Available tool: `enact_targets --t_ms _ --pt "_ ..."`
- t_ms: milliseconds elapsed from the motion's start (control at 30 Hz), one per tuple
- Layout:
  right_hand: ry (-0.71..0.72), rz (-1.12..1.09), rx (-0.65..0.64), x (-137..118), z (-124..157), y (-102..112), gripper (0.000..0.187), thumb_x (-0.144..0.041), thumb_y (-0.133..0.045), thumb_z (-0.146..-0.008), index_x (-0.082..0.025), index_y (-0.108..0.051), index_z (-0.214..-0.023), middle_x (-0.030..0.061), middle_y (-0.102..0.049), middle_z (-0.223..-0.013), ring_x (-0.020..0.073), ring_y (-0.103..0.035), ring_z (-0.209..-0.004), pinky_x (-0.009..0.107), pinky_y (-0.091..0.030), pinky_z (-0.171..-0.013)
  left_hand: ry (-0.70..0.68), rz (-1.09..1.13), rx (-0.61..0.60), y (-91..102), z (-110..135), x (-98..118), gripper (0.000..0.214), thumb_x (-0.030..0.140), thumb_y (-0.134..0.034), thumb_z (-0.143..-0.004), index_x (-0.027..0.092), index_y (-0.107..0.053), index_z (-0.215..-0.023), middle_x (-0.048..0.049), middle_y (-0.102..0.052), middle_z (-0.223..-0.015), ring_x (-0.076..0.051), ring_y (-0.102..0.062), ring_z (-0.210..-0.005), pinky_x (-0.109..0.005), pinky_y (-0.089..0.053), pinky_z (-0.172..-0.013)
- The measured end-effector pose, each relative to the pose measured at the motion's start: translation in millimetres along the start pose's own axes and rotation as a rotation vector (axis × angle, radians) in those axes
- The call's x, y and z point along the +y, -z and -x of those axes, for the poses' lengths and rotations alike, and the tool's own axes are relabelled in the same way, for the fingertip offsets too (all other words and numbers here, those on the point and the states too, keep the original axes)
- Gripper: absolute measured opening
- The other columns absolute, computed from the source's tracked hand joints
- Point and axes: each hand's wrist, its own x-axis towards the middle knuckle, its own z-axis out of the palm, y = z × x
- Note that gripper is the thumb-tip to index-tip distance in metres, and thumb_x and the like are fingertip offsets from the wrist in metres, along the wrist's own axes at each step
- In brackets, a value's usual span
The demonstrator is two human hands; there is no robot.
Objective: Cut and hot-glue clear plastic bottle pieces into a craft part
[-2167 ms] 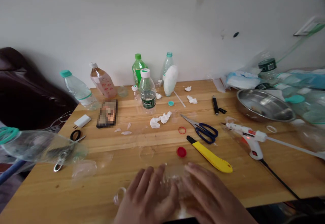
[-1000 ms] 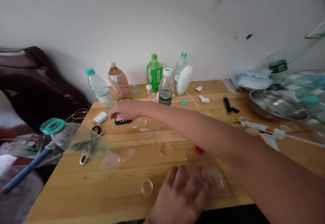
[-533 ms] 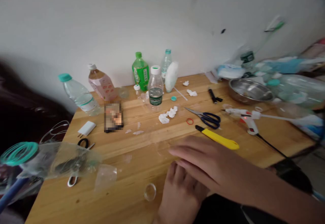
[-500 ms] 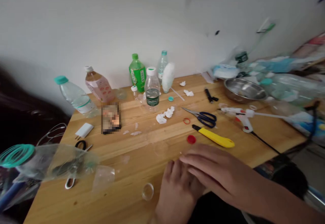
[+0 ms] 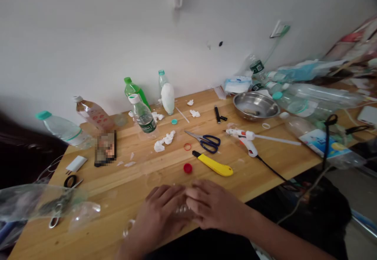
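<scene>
My left hand and my right hand meet at the table's near edge, fingers bent and almost touching. Between them shows a small clear plastic piece, mostly covered by the fingers, so its full shape is hidden. Both hands are closed on it. Just beyond the fingers lies a red bottle cap. A yellow utility knife rests a little to the right of the cap. Partly behind my left wrist is a clear plastic ring.
Scissors, a glue gun with its cord and a steel bowl occupy the right side. Bottles, among them a green-labelled one, stand along the wall. Crumpled tissue lies mid-table. A cut clear bottle is at left.
The view has swung to the right. My right hand was lying over my left; now they are side by side, with the clear plastic piece visible between them.
</scene>
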Motion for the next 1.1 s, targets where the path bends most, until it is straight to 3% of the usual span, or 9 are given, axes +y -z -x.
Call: enact_targets --t_ms 133,233,567,733,933,1100 --pt "0.186 -0.026 -0.046 17 -7 3 0.027 -0.035 -0.055 -0.098 -0.024 -0.058 -0.122 0.0033 -0.061 -0.129 0.0229 -0.057 -0.107 0.039 -0.048 -0.090 0.037 -0.020 0.075 -2.9 -2 5 0.038 0.022 -0.077 -0.076 0.024 -0.065 -0.111 -0.0057 -0.075 -0.115 -0.024 -0.070 -0.097 -0.038 -0.059 -0.082" --pt "0.221 -0.055 -0.032 24 -11 6 0.025 -0.035 -0.055 -0.098 -0.025 -0.058 -0.121 0.0042 -0.061 -0.127 0.0219 -0.057 -0.106 0.038 -0.049 -0.088 0.071 -0.058 0.068 -2.2 -4 9 0.034 0.025 -0.076 -0.077 0.024 -0.065 -0.109 -0.0057 -0.076 -0.112 -0.023 -0.070 -0.094 -0.036 -0.059 -0.081" --pt "0.141 -0.126 -0.036 19 -7 6 0.021 -0.029 -0.055 -0.098 -0.022 -0.059 -0.117 0.0072 -0.060 -0.131 0.0239 -0.058 -0.117 0.039 -0.052 -0.097 0.061 -0.152 -0.046 4.8 -3 12 0.039 0.034 -0.076 -0.082 0.023 -0.064 -0.117 -0.0077 -0.073 -0.122 -0.024 -0.069 -0.096 -0.038 -0.058 -0.081" --pt "0.032 -0.087 0.007 4 2 5 0.028 -0.025 -0.058 -0.097 -0.017 -0.059 -0.123 0.0109 -0.061 -0.133 0.0256 -0.055 -0.128 0.041 -0.049 -0.106 0.040 -0.202 -0.019 -0.5 3 11 0.042 0.043 -0.071 -0.087 0.022 -0.064 -0.122 -0.0103 -0.072 -0.123 -0.023 -0.070 -0.097 -0.037 -0.058 -0.084" --pt "-0.065 -0.117 0.007 -7 9 22 0.039 -0.030 -0.055 -0.100 -0.018 -0.054 -0.137 0.0086 -0.058 -0.144 0.0235 -0.048 -0.139 0.042 -0.046 -0.113 0.012 -0.217 0.023 -1.8 5 13 0.040 0.042 -0.066 -0.091 0.022 -0.064 -0.126 -0.0111 -0.072 -0.124 -0.022 -0.070 -0.097 -0.036 -0.058 -0.085" --pt "-0.112 -0.099 0.078 -21 15 18 0.033 -0.018 -0.052 -0.099 -0.014 -0.058 -0.132 0.0114 -0.056 -0.146 0.0232 -0.039 -0.146 0.042 -0.041 -0.118 0.018 -0.220 0.084 -8.5 10 16 0.042 0.038 -0.065 -0.092 0.022 -0.062 -0.131 -0.0111 -0.071 -0.127 -0.023 -0.069 -0.101 -0.038 -0.056 -0.090"
